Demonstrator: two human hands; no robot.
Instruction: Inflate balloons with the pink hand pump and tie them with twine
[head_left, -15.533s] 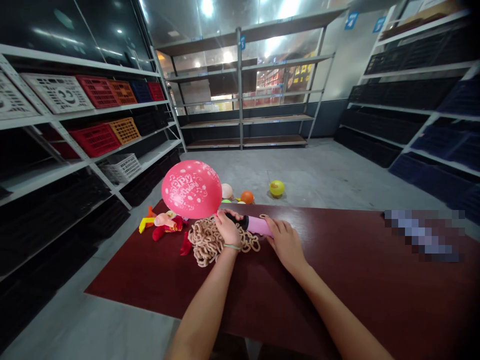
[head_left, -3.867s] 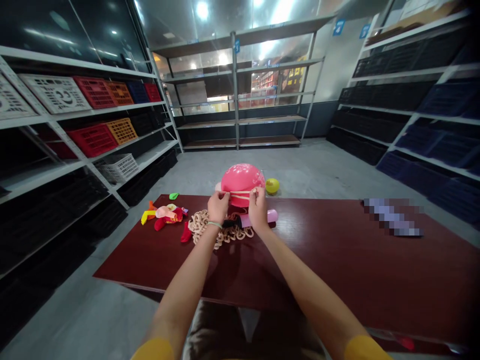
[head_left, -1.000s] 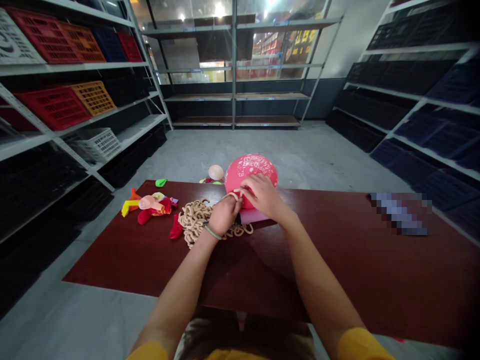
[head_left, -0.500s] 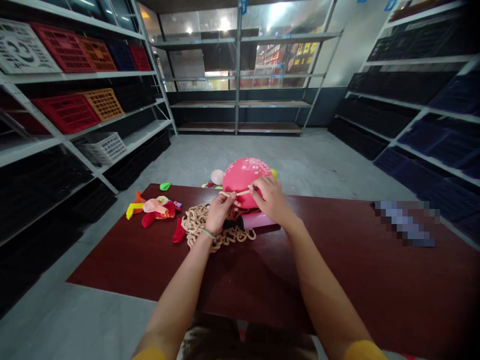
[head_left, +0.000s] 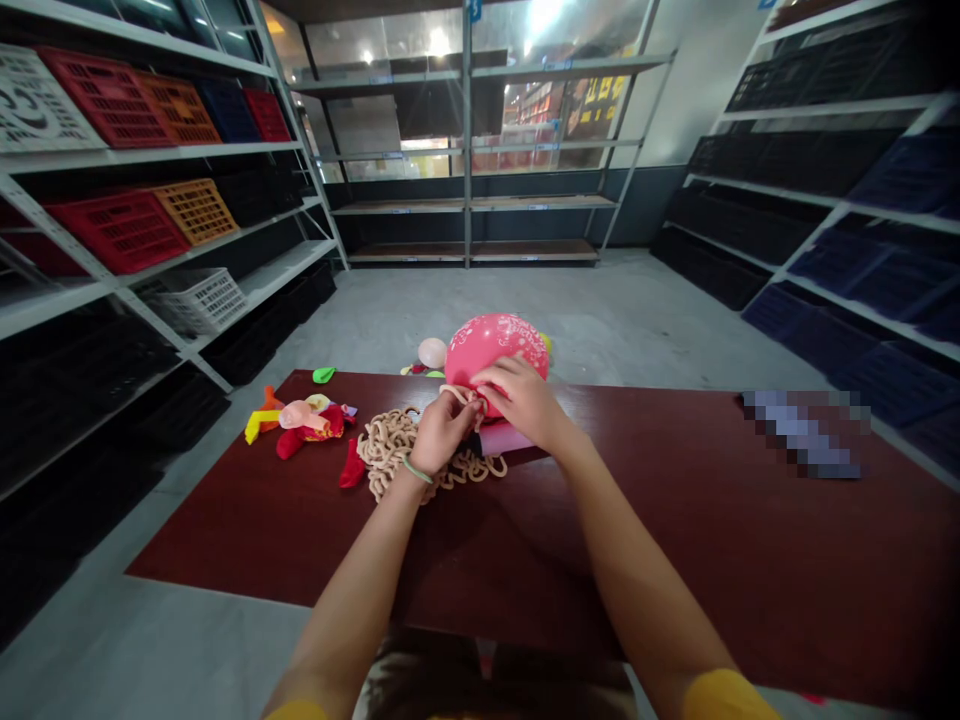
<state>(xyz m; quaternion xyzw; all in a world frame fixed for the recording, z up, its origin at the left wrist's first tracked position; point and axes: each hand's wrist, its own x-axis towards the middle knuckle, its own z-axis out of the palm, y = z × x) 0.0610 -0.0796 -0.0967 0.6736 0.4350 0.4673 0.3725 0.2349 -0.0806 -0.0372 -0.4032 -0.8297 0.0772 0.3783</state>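
Observation:
A pink inflated balloon (head_left: 499, 340) with white print stands just beyond my two hands, over the table's far edge. My left hand (head_left: 444, 428) is closed, pinching a beige rope (head_left: 454, 391) close to the balloon's underside. My right hand (head_left: 525, 398) is closed too, its fingertips meeting the left ones at the rope; the balloon's neck is hidden behind them. Below my hands lies a loose heap of the same rope (head_left: 388, 445). A pink-purple tube with a black end, perhaps a balloon pump (head_left: 504, 437), lies partly under my right hand.
Uninflated balloons (head_left: 304, 418) in several colours lie left on the dark red table (head_left: 300, 540), with a red one (head_left: 351, 465) beside the rope and a green one (head_left: 324, 375) at the far edge. A blurred item (head_left: 802, 435) lies right. Shelves with crates (head_left: 112, 225) flank the floor.
My right hand has moved left and slightly down to my left hand. The rope stretch pulled straight between them is now bunched at the fingertips. The view has shifted slightly.

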